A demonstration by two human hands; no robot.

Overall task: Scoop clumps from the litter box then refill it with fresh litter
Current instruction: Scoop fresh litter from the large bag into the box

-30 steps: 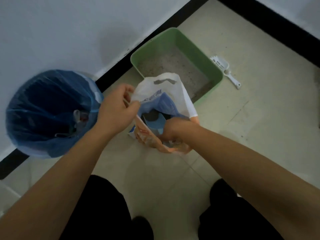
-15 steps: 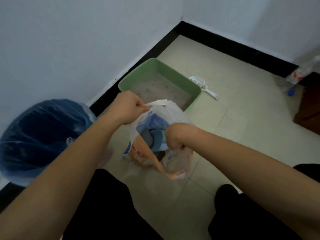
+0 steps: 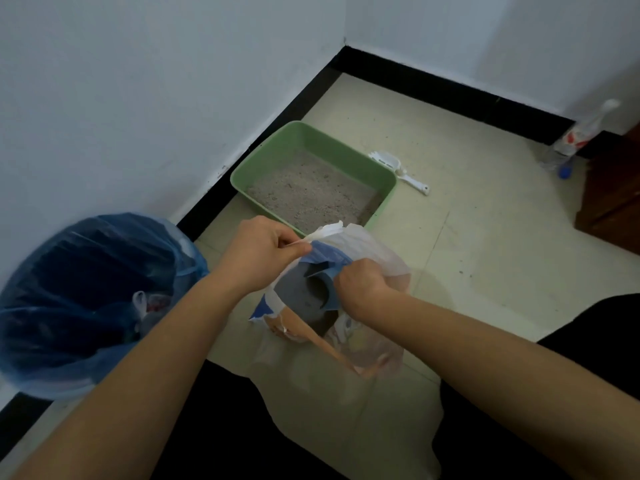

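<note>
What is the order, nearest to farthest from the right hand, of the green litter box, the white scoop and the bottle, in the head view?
1. Green litter box, just ahead of the right hand, which grips the bag.
2. White scoop, on the floor past the box's far right corner.
3. Bottle, far right, beside the wooden cabinet.

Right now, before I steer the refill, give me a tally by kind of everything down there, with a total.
Litter boxes: 1, green litter box
Scoops: 1, white scoop
Bins: 1, blue-lined bin
Bags: 2, thin carrier bag with the blue litter bag inside it
Bottles: 1, plastic bottle by the far wall
Total: 6
</note>
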